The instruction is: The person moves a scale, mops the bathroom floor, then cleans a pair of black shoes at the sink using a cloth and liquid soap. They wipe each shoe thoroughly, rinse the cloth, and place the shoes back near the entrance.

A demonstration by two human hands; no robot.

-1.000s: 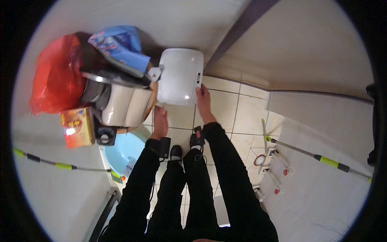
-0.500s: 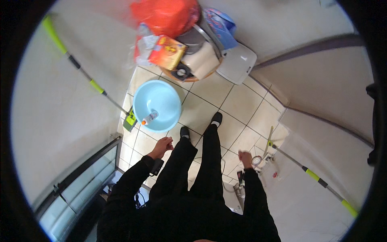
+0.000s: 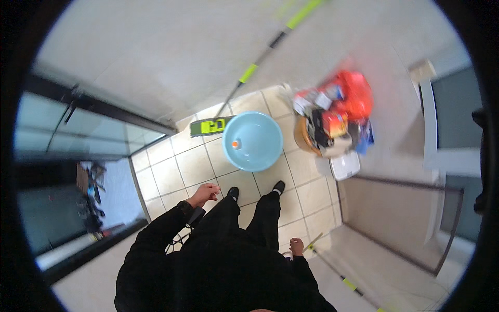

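My left hand (image 3: 204, 194) hangs in front of my left thigh, its fingers loosely curled with nothing visible in them. Lower down, beside my right leg, my right hand (image 3: 296, 246) is closed in a loose fist, and no object shows in it. Ahead of my feet, a light-blue plastic basin (image 3: 267, 148) stands on the tiled floor. Inside it, toward the left, is a bottle with an orange cap (image 3: 235, 145); its body is hard to make out. A flat mop (image 3: 212, 126) with a green head rests just left of the basin. Neither hand touches these things.
A wicker basket (image 3: 300, 132) piled with items and a red plastic bag (image 3: 358, 93) stands at the far right, beside a white lidded bin (image 3: 345, 166). Glass doors (image 3: 99, 117) are on the left. Another long-handled tool (image 3: 349, 283) leans at lower right, near a framed panel (image 3: 400, 223).
My view has turned left, so the basin, mop and basket appear farther right. The glass doors show more fully. Both hands still hang at my sides, fingers curled.
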